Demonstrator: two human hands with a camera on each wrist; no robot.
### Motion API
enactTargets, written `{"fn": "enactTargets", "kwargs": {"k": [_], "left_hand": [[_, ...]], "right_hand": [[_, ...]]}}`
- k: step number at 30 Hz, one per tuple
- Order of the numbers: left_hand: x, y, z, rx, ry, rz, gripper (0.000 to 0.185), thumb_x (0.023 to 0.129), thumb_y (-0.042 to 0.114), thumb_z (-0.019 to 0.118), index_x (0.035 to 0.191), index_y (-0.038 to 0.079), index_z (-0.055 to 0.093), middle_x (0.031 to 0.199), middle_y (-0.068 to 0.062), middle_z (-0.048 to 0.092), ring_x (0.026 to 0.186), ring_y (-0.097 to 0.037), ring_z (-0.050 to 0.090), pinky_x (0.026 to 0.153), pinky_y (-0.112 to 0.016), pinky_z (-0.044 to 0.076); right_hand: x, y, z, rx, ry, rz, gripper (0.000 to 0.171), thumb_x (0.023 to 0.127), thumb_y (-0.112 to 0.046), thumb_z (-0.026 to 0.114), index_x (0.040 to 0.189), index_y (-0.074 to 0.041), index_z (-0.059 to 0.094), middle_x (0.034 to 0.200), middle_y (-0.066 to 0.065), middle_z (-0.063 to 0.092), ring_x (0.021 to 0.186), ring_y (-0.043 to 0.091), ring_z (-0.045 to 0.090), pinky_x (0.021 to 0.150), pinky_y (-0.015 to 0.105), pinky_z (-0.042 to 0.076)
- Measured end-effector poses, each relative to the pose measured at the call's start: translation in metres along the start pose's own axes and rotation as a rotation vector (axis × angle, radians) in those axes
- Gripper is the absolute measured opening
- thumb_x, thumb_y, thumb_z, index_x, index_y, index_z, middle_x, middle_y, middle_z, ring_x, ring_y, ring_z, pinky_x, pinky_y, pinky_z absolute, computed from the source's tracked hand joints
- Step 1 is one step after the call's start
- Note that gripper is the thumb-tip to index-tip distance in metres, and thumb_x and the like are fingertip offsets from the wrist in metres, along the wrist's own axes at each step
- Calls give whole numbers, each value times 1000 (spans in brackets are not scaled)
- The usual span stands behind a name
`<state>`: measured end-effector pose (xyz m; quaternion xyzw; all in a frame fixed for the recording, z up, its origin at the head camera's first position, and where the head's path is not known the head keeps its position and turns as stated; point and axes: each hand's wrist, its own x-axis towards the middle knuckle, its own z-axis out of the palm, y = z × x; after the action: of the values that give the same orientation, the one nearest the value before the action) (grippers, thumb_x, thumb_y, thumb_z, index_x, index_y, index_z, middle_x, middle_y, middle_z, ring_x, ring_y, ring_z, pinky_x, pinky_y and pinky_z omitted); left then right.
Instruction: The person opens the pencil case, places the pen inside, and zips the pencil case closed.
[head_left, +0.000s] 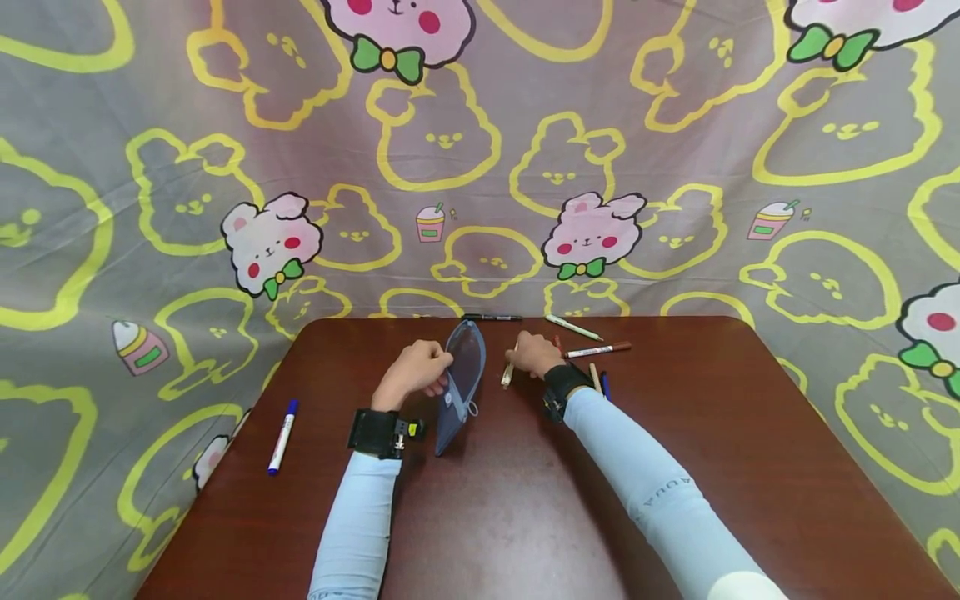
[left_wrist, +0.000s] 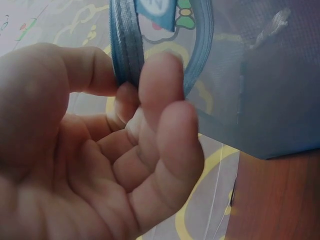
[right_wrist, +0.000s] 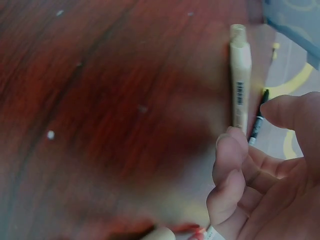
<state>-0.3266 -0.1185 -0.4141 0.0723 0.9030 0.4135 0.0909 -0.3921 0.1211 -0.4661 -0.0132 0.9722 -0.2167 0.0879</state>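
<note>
A dark red-brown table (head_left: 525, 517) carries a blue pencil pouch (head_left: 461, 383) standing on edge near its far middle. The left hand (head_left: 414, 372) pinches the pouch's rim — thumb and fingers curled round the zipper edge. Just right, the right hand (head_left: 534, 354) curls its fingers on a beige pen (head_left: 507, 374) — other pens (head_left: 596, 350) lie beside.

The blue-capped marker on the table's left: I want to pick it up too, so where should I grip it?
Grip the blue-capped marker across the middle of its white barrel, from above. It lies flat, alone, on the table, with both long sides free for a thumb-and-finger pinch.
</note>
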Motion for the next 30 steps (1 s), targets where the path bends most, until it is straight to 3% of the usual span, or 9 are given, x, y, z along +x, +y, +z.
{"fn": "enactTargets", "kwargs": {"k": [12,19,30], "left_hand": [[-1,2,1,-4,-6,4,25,96,24,52,82,5,61,71,-11,67,56,-21,66,59,-41,60],[-3,0,0,-4,-17,0,25,96,24,52,82,5,60,73,-12,67,57,-21,66,61,-41,60],[-2,1,1,-15,-23,3,26,97,25,52,83,5,61,73,-12,67,58,-22,67,61,-42,60]], "right_hand": [[8,4,9,-24,5,15,22,91,-32,58,84,-11,60,80,9,65,52,21,62,47,33,47],[8,4,10,16,-6,31,22,90,-28,60,87,-6,61,76,11,66,51,21,64,44,31,50],[6,6,4,253,-17,13,33,89,-25,59,63,-5,63,49,3,57,40,15,55,37,27,45]]}}
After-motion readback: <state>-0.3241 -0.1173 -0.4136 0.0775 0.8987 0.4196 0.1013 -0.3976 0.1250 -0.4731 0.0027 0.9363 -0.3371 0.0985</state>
